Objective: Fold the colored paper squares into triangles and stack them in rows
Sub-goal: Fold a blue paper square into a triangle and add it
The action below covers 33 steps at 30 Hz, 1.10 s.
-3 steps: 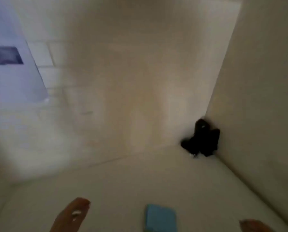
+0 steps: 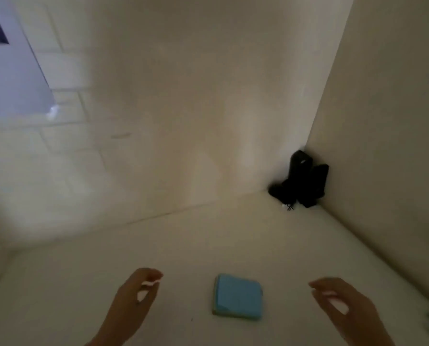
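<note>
Both hands hover empty with fingers loosely curled, left hand (image 2: pixel 133 295) at 9 o'clock and right hand (image 2: pixel 343 300) at 3 o'clock of the blue pad (image 2: pixel 237 297) on the desk (image 2: pixel 233 240); folding seems unstarted, so next lift one sheet.

Single head view, angled down toward table (image 2: pixel 208 245) corner.

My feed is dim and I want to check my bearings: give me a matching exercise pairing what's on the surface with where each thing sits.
Things:
1. flat blue stack of paper squares
2. black bundle of objects
3. left hand
4. right hand

Places:
A. in the far corner where the walls meet
B. right of the blue stack, fingers loosely curled, holding nothing
C. on the white surface between both hands
D. left of the blue stack, fingers loosely curled, holding nothing

Pairs: 1-C, 2-A, 3-D, 4-B
</note>
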Each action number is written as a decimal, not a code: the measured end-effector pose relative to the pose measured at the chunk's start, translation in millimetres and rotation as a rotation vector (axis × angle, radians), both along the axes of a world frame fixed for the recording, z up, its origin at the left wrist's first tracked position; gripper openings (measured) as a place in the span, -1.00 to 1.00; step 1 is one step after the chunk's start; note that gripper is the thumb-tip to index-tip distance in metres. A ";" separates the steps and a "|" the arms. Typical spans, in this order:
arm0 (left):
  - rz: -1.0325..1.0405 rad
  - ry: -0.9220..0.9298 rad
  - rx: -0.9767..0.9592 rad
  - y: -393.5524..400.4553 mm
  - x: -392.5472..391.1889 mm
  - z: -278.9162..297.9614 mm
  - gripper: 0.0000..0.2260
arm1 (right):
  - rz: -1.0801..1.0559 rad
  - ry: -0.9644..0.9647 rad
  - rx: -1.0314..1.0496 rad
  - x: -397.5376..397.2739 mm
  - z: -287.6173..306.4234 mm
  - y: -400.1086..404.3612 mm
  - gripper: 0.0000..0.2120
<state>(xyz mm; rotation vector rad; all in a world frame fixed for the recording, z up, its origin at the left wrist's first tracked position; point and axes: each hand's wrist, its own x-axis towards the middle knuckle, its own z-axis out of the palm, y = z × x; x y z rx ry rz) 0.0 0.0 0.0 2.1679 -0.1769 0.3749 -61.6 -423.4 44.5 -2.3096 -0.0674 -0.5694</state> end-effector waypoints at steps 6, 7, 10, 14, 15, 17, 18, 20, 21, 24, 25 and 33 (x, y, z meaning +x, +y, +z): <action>-0.374 -0.176 0.204 -69.2 4.0 -55.1 -0.72 | 0.278 0.032 -0.358 28.5 -61.5 79.4 -0.48; -0.407 -0.207 0.217 -75.9 4.0 -58.5 -0.68 | 0.278 0.001 -0.410 29.5 -69.7 88.0 -0.45; -0.435 -0.295 0.243 -93.6 -3.2 -70.3 -0.63 | 0.227 -0.047 -0.530 25.6 -92.3 106.2 -0.37; -0.427 -0.362 0.314 -101.6 -9.4 -79.2 -0.57 | 0.118 0.007 -0.618 10.2 -105.0 114.2 -0.32; -0.423 -0.361 0.338 -102.2 -10.5 -80.4 -0.57 | 0.101 0.014 -0.616 6.6 -109.5 115.8 -0.33; -0.427 -0.339 0.389 -104.2 -10.3 -81.3 -0.60 | 0.086 0.019 -0.571 4.8 -117.3 117.3 -0.44; -0.429 -0.328 0.395 -105.1 -8.2 -81.6 -0.61 | 0.081 0.009 -0.535 6.2 -118.4 117.3 -0.52; -0.432 -0.271 0.384 -105.3 -2.8 -80.0 -0.61 | 0.065 0.001 -0.479 10.4 -118.7 117.3 -0.59; -0.436 -0.241 0.381 -104.7 0.1 -77.5 -0.58 | 0.074 0.023 -0.449 11.6 -116.8 119.2 -0.59; -0.452 -0.184 0.411 -104.5 11.9 -73.0 -0.53 | 0.072 0.060 -0.384 19.6 -114.9 124.2 -0.45; -0.454 -0.168 0.417 -106.2 15.2 -72.7 -0.54 | 0.074 0.096 -0.371 23.0 -114.0 124.8 -0.43; -0.336 -0.158 0.385 -140.5 51.9 -72.4 -0.65 | -0.006 0.198 -0.474 72.8 -109.5 112.4 -0.64</action>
